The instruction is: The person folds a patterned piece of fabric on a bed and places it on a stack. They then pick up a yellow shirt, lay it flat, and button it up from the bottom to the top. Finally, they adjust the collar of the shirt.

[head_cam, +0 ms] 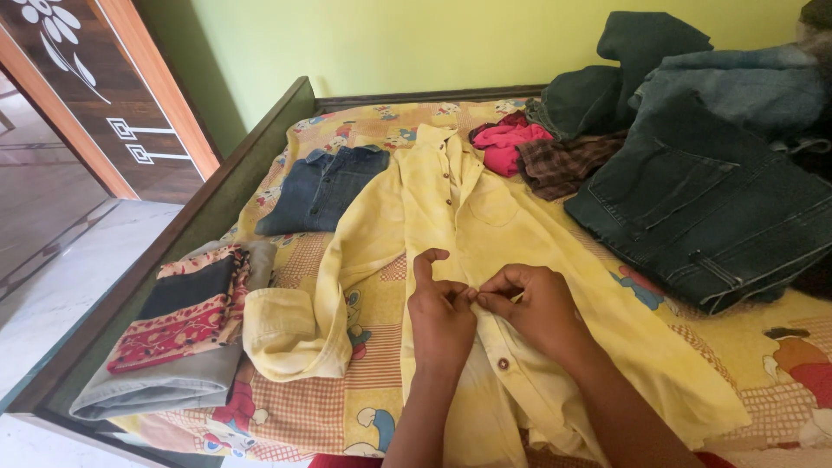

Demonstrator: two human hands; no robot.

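Right now both hands meet at the front opening of a pale yellow shirt (511, 234) that lies spread flat, front up, on the bed (260, 147). The left hand (440, 314) pinches one edge of the shirt's front between thumb and fingers, with the index finger raised; the right hand (536, 305) pinches the facing edge, fingertips touching those of the left. A brown button (503, 364) sits just below them, and more buttons run up toward the collar.

This shirt looks light, soft and limp, likely thin cotton; it would sag and crease if lifted by one point. Better holds seem to be the shoulders, the collar, or both front edges together. Its left sleeve (286, 325) is bent back on itself beside the body.

No box or basket is in view. Around the shirt lie a folded blue denim garment (325, 186), a folded stack with a red patterned cloth (186, 325) near the bed's edge, a pink cloth (511, 143), a dark checked cloth (568, 165), and a heap of dark jeans (711, 199) on the right.
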